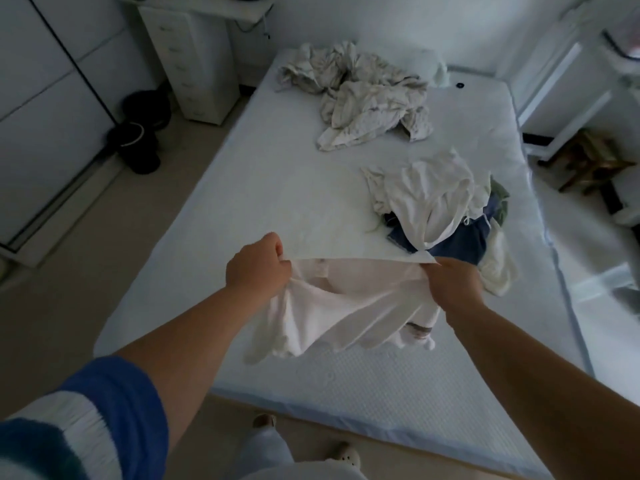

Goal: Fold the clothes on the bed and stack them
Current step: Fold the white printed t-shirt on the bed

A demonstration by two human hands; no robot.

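Note:
A pale pink-white garment [343,310] hangs stretched above the near part of the bed [263,188]. My left hand [258,268] grips its top edge on the left and my right hand [455,280] grips the top edge on the right. Its lower part droops in folds down to the mattress. To the right lies a loose pile of clothes [443,209], white on top with blue and green pieces under it. A crumpled patterned sheet or garment [360,95] lies at the far end of the bed.
A white drawer unit [188,60] stands at the bed's far left corner, with black round objects [138,143] on the floor beside it. A wardrobe [41,109] lines the left wall. A wooden stool [588,161] stands right of the bed. My feet are at the bed's near edge.

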